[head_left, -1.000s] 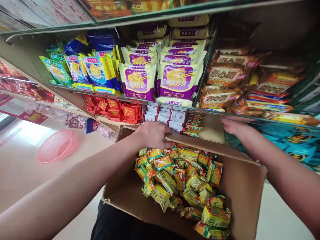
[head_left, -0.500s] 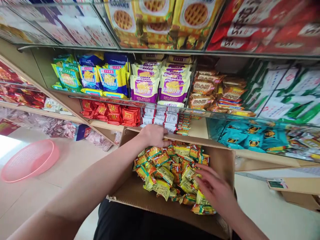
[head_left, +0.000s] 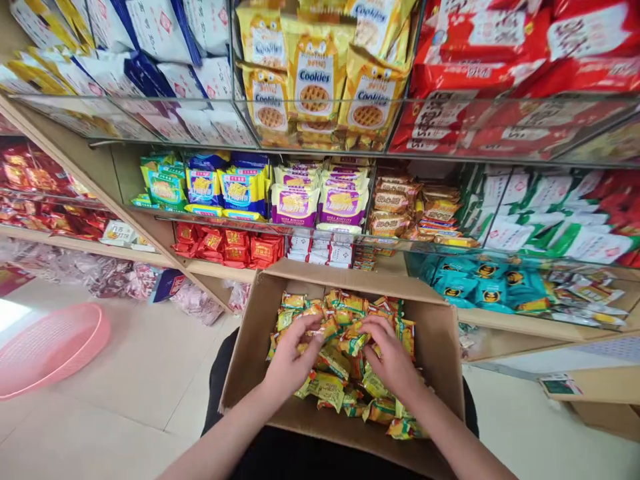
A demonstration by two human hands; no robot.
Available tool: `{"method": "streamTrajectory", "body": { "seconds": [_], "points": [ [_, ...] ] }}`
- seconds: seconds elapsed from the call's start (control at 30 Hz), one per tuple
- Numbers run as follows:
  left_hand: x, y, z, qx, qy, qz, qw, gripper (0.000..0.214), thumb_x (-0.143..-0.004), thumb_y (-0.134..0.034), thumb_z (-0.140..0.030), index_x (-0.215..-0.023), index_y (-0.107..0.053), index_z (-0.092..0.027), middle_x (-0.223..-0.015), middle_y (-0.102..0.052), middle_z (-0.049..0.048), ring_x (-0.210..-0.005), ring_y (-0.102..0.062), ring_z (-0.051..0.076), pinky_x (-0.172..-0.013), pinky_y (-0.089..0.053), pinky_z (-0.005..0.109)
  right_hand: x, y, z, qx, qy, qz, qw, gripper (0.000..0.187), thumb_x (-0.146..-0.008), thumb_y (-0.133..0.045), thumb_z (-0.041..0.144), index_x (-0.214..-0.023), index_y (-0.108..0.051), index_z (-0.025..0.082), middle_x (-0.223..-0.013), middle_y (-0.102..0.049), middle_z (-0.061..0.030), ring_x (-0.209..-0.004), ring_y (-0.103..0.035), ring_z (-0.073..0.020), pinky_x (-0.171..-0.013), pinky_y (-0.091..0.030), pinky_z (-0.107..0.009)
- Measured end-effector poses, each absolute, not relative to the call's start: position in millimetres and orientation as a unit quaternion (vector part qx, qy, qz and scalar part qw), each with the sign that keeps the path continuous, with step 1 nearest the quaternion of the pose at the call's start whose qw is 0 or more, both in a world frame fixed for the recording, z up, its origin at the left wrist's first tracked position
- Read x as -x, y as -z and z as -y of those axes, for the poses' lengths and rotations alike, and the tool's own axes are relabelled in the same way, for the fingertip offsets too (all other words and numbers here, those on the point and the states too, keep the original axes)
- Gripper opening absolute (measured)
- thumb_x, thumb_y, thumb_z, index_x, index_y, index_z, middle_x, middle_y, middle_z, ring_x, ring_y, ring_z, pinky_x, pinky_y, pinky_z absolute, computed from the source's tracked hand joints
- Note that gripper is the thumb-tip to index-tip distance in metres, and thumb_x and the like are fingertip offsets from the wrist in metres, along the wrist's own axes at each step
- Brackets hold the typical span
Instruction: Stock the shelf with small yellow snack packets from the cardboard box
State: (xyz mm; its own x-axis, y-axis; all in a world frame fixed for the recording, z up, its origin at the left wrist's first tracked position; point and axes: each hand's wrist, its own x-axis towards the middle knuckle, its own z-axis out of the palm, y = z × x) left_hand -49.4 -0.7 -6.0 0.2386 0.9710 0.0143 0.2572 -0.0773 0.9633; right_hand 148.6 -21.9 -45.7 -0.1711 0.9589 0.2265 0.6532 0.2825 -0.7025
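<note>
Left hand (head_left: 293,353), fingers part-curled, sits among the packets (head_left: 327,387) inside the box (head_left: 443,353) over the lap (head_left: 295,457); right hand (head_left: 395,363), similarly bent, has fingertips at a packet near mid-box, firm grip unclear for both. Judged best: pinch lightly at the sealed ends, sparing wrappers and contents. Packets share no heading: central ones slant down rightward, one at right points away from the body; box's long axis runs left–right.

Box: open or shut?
Open: the box has its top uncovered, showing packets inside; the left hand and right hand reach in.
</note>
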Motion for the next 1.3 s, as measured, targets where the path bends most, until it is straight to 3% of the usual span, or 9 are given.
{"method": "streamTrajectory", "body": {
  "seconds": [0.1, 0.2, 0.3, 0.47, 0.57, 0.73, 1.07, 1.2, 1.3],
  "points": [
    [39, 7, 6, -0.402, -0.29, -0.485, 0.721, 0.042, -0.075, -0.049, -0.051, -0.104, -0.054, -0.02, -0.093, -0.062, 0.0082, -0.079, -0.06, 0.018, -0.06, -0.049, 0.029, -140, 20, 38, 0.452, -0.313, 0.735, 0.397, 0.029, -0.073, -0.043, 0.007, -0.095, -0.049, 0.024, -0.108, -0.05, -0.0049, -0.107, -0.046, -0.0181, -0.09, -0.039, -0.034],
    [29, 0, 3, -0.312, -0.247, -0.417, 0.817, 0.036, -0.067, -0.062, -0.046, -0.086, -0.058, -0.016, -0.072, -0.06, 0.0023, -0.056, -0.056, 0.009, -0.049, -0.045, 0.02, -133, 7, 47, 0.451, -0.36, 0.684, 0.447, 0.028, -0.078, -0.044, 0.014, -0.101, -0.054, 0.025, -0.116, -0.049, -0.0047, -0.111, -0.045, -0.0186, -0.092, -0.038, -0.035],
    [21, -6, 4, -0.306, -0.367, -0.435, 0.763, 0.032, -0.06, -0.072, -0.035, -0.078, -0.053, -0.016, -0.067, -0.056, -0.0031, -0.053, -0.053, 0.005, -0.048, -0.045, 0.016, -127, 11, 53, 0.539, -0.413, 0.511, 0.527, 0.026, -0.084, -0.04, 0.03, -0.107, -0.052, 0.025, -0.114, -0.052, -0.0066, -0.103, -0.051, -0.0197, -0.081, -0.045, -0.034],
    [10, -9, 11, -0.314, -0.464, -0.452, 0.694, 0.042, -0.058, -0.073, -0.031, -0.09, -0.046, -0.021, -0.077, -0.057, -0.0039, -0.067, -0.055, 0.008, -0.057, -0.049, 0.021, -117, 30, 54, 0.537, -0.548, 0.36, 0.531, 0.033, -0.081, -0.041, 0.048, -0.097, -0.053, 0.022, -0.085, -0.062, -0.0048, -0.072, -0.059, -0.0186, -0.058, -0.048, -0.03],
    [8, -8, 10, -0.353, -0.424, -0.455, 0.699, 0.041, -0.062, -0.069, -0.034, -0.095, -0.048, -0.021, -0.078, -0.056, -0.0027, -0.068, -0.053, 0.009, -0.055, -0.046, 0.019, -116, 33, 53, 0.561, -0.528, 0.354, 0.53, 0.03, -0.078, -0.047, 0.047, -0.092, -0.053, 0.021, -0.081, -0.061, -0.0027, -0.067, -0.057, -0.017, -0.057, -0.046, -0.028],
    [8, 2, 7, -0.412, -0.405, -0.513, 0.635, 0.039, -0.072, -0.051, -0.052, -0.061, -0.047, -0.015, -0.053, -0.039, -0.0044, -0.049, -0.035, 0.005, -0.044, -0.031, 0.017, -119, 27, 53, 0.619, -0.451, 0.387, 0.513, 0.029, -0.079, -0.046, 0.047, -0.076, -0.051, 0.019, -0.068, -0.053, 0.0004, -0.061, -0.051, -0.0135, -0.055, -0.041, -0.023],
    [11, 8, 16, -0.618, -0.376, -0.565, 0.398, 0.039, -0.082, -0.038, -0.044, -0.055, -0.037, -0.016, -0.052, -0.031, -0.0039, -0.051, -0.029, 0.008, -0.048, -0.025, 0.02, -118, 28, 45, 0.696, -0.199, 0.473, 0.502, 0.026, -0.082, -0.044, 0.042, -0.075, -0.05, 0.018, -0.066, -0.056, -0.0008, -0.06, -0.051, -0.0129, -0.058, -0.038, -0.023],
    [9, 10, 17, -0.623, -0.379, -0.577, 0.367, 0.039, -0.084, -0.036, -0.041, -0.053, -0.031, -0.017, -0.052, -0.028, -0.0044, -0.05, -0.026, 0.007, -0.047, -0.023, 0.02, -118, 30, 46, 0.683, -0.18, 0.438, 0.556, 0.022, -0.081, -0.048, 0.039, -0.075, -0.05, 0.017, -0.066, -0.057, -0.0014, -0.061, -0.053, -0.0129, -0.059, -0.041, -0.023],
    [13, 9, 13, -0.636, -0.359, -0.561, 0.39, 0.04, -0.084, -0.035, -0.042, -0.054, -0.035, -0.017, -0.052, -0.028, -0.0043, -0.051, -0.027, 0.007, -0.047, -0.025, 0.02, -124, 31, 49, 0.67, -0.225, 0.469, 0.53, 0.022, -0.082, -0.046, 0.038, -0.075, -0.051, 0.018, -0.064, -0.056, -0.0009, -0.059, -0.052, -0.0126, -0.056, -0.042, -0.023]
  ]
}}
